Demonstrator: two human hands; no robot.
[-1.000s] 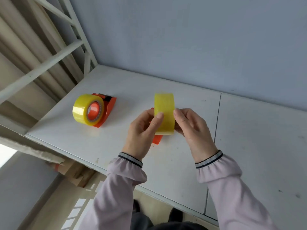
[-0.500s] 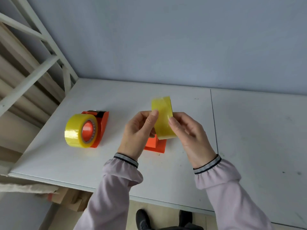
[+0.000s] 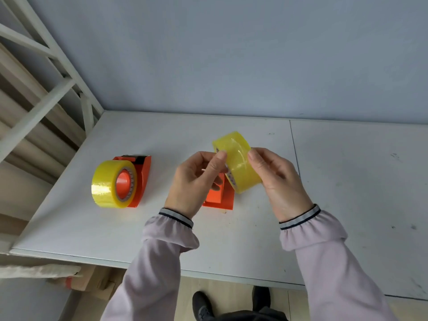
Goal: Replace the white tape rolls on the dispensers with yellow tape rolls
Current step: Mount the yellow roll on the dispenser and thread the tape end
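White table (image 3: 231, 246) against a grey wall. Both hands hold a loose yellow tape roll (image 3: 238, 163) tilted above an empty orange dispenser (image 3: 217, 198): left hand (image 3: 194, 184) pinches its near edge, right hand (image 3: 275, 179) grips the far side. Second orange dispenser (image 3: 142, 179), well left, carries a mounted yellow roll (image 3: 108, 184).

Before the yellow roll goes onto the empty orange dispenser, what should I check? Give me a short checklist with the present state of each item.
1. Yellow roll held by both hands, left hand and right hand: ok.
2. Second dispenser has no roll on it: ok.
3. Its hub clear of fingers: cannot tell, the left hand hides it.
4. Roll core lined up with hub: not ok, roll is tilted above it.
5. First dispenser already carries yellow tape: ok.
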